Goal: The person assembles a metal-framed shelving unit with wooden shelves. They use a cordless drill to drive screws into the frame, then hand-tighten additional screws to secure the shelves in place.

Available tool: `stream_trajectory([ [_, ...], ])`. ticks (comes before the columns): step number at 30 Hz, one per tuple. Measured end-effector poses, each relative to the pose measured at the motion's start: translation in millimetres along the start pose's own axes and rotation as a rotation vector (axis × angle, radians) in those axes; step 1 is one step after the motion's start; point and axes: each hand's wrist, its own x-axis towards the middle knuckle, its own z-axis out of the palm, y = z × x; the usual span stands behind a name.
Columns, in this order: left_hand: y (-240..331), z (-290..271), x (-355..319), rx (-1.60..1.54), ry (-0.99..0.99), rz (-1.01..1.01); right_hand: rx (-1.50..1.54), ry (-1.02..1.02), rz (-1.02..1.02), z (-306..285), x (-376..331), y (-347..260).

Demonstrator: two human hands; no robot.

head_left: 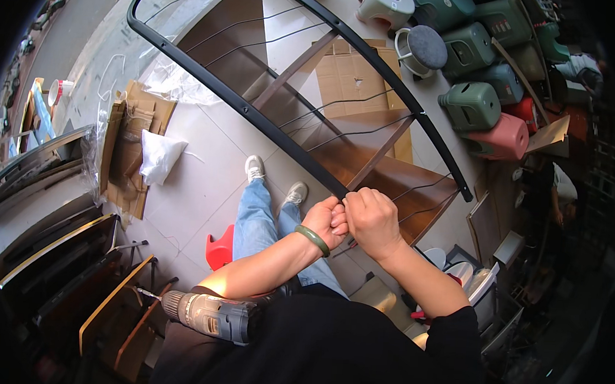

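A black metal shelf frame (261, 123) with thin wavy rods leans slantwise in front of me, with brown wooden boards (386, 144) set across it. At the near end of its long tube, my right hand (374, 220) is closed, with the fingers curled at the tube. Pressed against it is my left hand (325, 221), also closed, below a green bangle on the wrist. Whatever the left fingers hold is hidden by the hands. A cordless drill (210, 315) with a bit in its chuck rests by my left forearm, against my body.
Flattened cardboard (132, 144) and a white bag (160, 156) lie left. A red plastic stool (220, 248) stands beside my leg. Green stools (470, 104) and a pink stool (502, 136) crowd the far right. Boards with wooden edges (115, 300) stand at lower left.
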Motion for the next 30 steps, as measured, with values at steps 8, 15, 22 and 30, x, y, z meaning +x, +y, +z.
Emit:
stream_trajectory([
  [8, 1, 1, -4, -0.035, -0.031, -0.044, -0.018, -0.014, 0.046, -4, 4, -3],
  [15, 1, 2, -3, -0.039, -0.034, -0.039, -0.033, -0.012, 0.121, -11, 2, -3],
  [22, -2, 4, -6, 0.007, -0.014, 0.009, -0.094, -0.022, -0.086, -9, 2, 0],
  [30, -5, 2, -8, 0.049, -0.01, 0.043, -0.158, -0.058, -0.165, -2, -2, 7],
])
